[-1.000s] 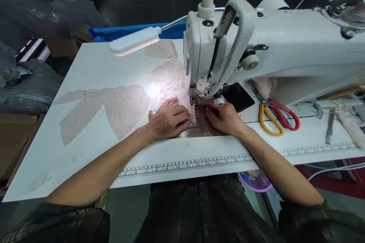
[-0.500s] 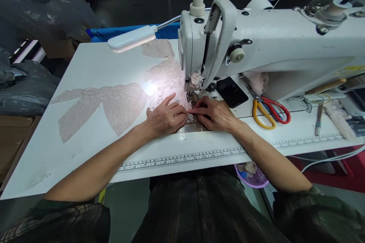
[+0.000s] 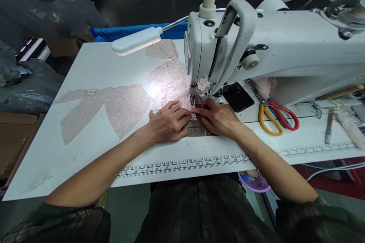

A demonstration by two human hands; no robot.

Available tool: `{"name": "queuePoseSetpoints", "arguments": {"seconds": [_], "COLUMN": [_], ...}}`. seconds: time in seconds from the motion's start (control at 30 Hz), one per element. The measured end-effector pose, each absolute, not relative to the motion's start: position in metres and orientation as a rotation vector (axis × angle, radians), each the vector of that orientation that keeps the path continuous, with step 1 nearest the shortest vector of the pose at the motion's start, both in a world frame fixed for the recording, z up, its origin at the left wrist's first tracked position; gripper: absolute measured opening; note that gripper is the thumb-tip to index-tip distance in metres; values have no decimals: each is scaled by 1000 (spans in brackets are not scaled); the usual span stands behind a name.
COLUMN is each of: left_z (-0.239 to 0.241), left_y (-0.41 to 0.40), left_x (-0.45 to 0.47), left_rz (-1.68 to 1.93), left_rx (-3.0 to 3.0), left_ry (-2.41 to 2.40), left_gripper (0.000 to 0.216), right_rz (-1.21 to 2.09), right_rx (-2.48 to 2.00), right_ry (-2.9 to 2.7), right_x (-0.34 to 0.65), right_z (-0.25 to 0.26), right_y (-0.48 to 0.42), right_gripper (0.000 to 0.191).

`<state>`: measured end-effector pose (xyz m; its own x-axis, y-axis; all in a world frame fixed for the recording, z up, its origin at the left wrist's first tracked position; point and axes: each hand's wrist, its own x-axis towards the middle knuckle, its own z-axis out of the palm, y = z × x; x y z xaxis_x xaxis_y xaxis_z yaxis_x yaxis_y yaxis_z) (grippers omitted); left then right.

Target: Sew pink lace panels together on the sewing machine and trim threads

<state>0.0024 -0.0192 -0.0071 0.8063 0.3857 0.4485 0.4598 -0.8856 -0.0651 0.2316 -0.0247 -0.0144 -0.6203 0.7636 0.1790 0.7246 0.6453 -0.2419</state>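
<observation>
Pale pink lace fabric (image 3: 172,83) runs under the needle area of a white sewing machine (image 3: 196,45). At its near edge, my left hand (image 3: 170,122) is closed, its fingers bent and pressed together on the lace. My right hand (image 3: 218,117) is closed too, just right of the presser foot (image 3: 196,100), with its fingertips pinching the lace edge. The fingertips of both hands nearly meet in front of the foot. Beneath them is a shiny metal bed plate (image 3: 199,128). The exact grip under the fingers is partly hidden.
Another cut lace piece (image 3: 125,104) lies flat on the white table (image 3: 94,163) to the left. A lit lamp (image 3: 137,40) hangs over the work. Right of my hands are a black phone (image 3: 238,97) and scissors (image 3: 270,119) with yellow and red handles. A printed ruler (image 3: 182,165) follows the front edge.
The view has shifted slightly, so the machine appears further right. My left hand's raised finger has come down closer to the others. Both hands stay at the lace by the presser foot.
</observation>
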Motion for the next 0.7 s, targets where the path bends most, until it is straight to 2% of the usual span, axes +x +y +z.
{"name": "queuePoseSetpoints", "arguments": {"seconds": [0.7], "left_z": [-6], "left_y": [-12], "left_x": [5], "left_rz": [-471], "left_rx": [-2814], "left_ry": [-765], "left_gripper": [36], "right_rz": [170], "right_rx": [-1168], "right_ry": [-2610], "right_x": [232], "right_z": [-13], "right_y": [-26], "right_gripper": [39]}}
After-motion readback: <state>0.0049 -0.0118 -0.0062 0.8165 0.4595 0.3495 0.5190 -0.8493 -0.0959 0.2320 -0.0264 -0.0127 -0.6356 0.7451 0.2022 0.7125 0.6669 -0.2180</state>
